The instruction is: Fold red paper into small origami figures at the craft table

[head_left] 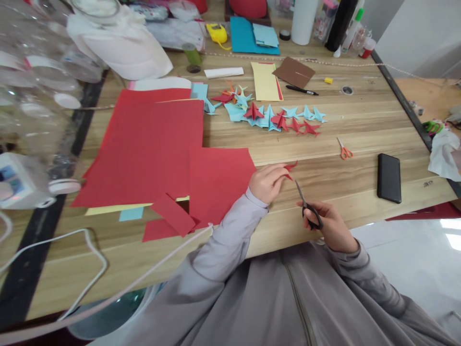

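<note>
My left hand [265, 181] pinches a small folded red paper piece [291, 168] just above the wooden table [360, 125]. My right hand [326, 223] is closed round the black handles of a pair of scissors [305, 202], whose blades point up toward the red piece and stop just short of it. Large red paper sheets [151, 144] lie to the left of my left hand. Small red offcuts [172, 215] rest near the front edge.
Several folded red and blue paper shapes [273, 115] lie in a row at mid-table. Small orange scissors [345, 151] and a black phone [389, 178] sit to the right. Yellow sheets [264, 81], brown card [294, 72], a pen [301, 90] and bottles stand farther back.
</note>
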The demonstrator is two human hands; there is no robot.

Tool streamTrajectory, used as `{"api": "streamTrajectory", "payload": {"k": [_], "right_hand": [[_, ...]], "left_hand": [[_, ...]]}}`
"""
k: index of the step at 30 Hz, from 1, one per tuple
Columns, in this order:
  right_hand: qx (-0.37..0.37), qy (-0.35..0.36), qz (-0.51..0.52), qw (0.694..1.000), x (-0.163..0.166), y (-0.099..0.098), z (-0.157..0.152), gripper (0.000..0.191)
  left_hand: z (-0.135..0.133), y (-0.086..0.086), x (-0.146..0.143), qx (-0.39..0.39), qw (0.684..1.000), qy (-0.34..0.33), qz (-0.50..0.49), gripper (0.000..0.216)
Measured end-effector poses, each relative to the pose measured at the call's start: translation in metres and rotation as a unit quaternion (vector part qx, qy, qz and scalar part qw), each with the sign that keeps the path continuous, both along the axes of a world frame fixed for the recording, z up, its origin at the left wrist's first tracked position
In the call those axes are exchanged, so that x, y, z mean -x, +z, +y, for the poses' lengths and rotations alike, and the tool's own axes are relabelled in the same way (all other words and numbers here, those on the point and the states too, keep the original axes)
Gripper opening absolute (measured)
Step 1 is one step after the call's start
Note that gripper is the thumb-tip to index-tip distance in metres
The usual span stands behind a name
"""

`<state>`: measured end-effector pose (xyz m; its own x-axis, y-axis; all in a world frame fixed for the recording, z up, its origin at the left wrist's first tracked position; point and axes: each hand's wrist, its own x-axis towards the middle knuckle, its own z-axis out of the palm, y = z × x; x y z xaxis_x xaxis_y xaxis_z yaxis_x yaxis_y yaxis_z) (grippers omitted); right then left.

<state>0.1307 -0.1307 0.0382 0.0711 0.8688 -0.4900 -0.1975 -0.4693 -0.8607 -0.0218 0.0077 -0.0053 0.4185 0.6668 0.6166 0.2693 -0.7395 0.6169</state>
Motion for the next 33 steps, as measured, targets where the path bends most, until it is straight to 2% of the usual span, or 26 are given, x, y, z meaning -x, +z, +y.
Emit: {"api": "streamTrajectory", "payload": {"k": [2, 4, 5, 6, 8, 10, 12, 14, 16, 18, 19, 20, 22, 24, 25, 27, 33], "right_hand": [[-0.019, -0.005, -0.080, 0.997, -0.009, -0.004, 0.002, 0.052], [-0.046, -0.006, -0.246, 0.968, -0.023, -0.007, 0.007, 0.046], [-0.049, 0.002, -0.351, 0.935, -0.032, -0.008, 0.011, 0.040], [-0.053, 0.007, -0.458, 0.887, -0.041, -0.009, 0.016, 0.035], [-0.073, 0.051, -0.604, 0.792, -0.059, -0.010, 0.027, 0.027], [-0.070, 0.092, -0.687, 0.718, -0.074, -0.010, 0.039, 0.022], [-0.053, 0.125, -0.733, 0.667, -0.085, -0.010, 0.051, 0.021], [-0.049, 0.140, -0.762, 0.631, -0.093, -0.011, 0.062, 0.021], [-0.079, 0.139, -0.772, 0.615, -0.096, -0.011, 0.070, 0.022], [-0.144, 0.110, -0.762, 0.622, -0.094, -0.009, 0.076, 0.023], [-0.187, 0.090, -0.741, 0.638, -0.089, -0.008, 0.078, 0.022], [-0.238, 0.088, -0.700, 0.667, -0.084, -0.006, 0.080, 0.022], [-0.301, 0.096, -0.573, 0.756, -0.068, -0.004, 0.085, 0.021], [-0.310, 0.106, -0.424, 0.844, -0.052, -0.005, 0.093, 0.024], [-0.309, 0.103, -0.366, 0.872, -0.045, -0.006, 0.098, 0.027], [-0.316, 0.098, -0.289, 0.898, -0.035, -0.012, 0.108, 0.027], [-0.344, 0.142, -0.152, 0.916, -0.028, -0.024, 0.126, 0.020]], "left_hand": [[0.000, 0.000, -0.001, 0.069, 0.996, 0.023, -0.056, 0.009], [0.000, 0.000, -0.003, 0.156, 0.980, 0.024, -0.119, 0.010], [0.000, 0.001, -0.004, 0.205, 0.967, 0.008, -0.153, 0.014], [0.001, 0.001, -0.006, 0.256, 0.948, -0.015, -0.186, 0.018], [0.002, 0.004, -0.007, 0.354, 0.901, -0.061, -0.243, 0.026], [0.003, 0.008, -0.008, 0.426, 0.859, -0.079, -0.273, 0.033], [0.003, 0.012, -0.008, 0.469, 0.830, -0.082, -0.290, 0.038], [0.004, 0.013, -0.009, 0.488, 0.814, -0.087, -0.301, 0.042], [0.004, 0.012, -0.009, 0.496, 0.808, -0.091, -0.305, 0.043], [0.004, 0.010, -0.011, 0.503, 0.804, -0.095, -0.301, 0.043], [0.004, 0.009, -0.011, 0.508, 0.803, -0.098, -0.298, 0.043], [0.003, 0.008, -0.012, 0.512, 0.801, -0.100, -0.295, 0.044], [0.003, 0.007, -0.013, 0.519, 0.797, -0.107, -0.289, 0.045], [0.002, 0.006, -0.013, 0.525, 0.794, -0.115, -0.286, 0.046], [0.002, 0.005, -0.013, 0.527, 0.792, -0.119, -0.284, 0.046], [0.002, 0.005, -0.012, 0.527, 0.792, -0.126, -0.279, 0.046], [0.001, 0.002, -0.014, 0.494, 0.820, -0.111, -0.268, 0.045]]}}
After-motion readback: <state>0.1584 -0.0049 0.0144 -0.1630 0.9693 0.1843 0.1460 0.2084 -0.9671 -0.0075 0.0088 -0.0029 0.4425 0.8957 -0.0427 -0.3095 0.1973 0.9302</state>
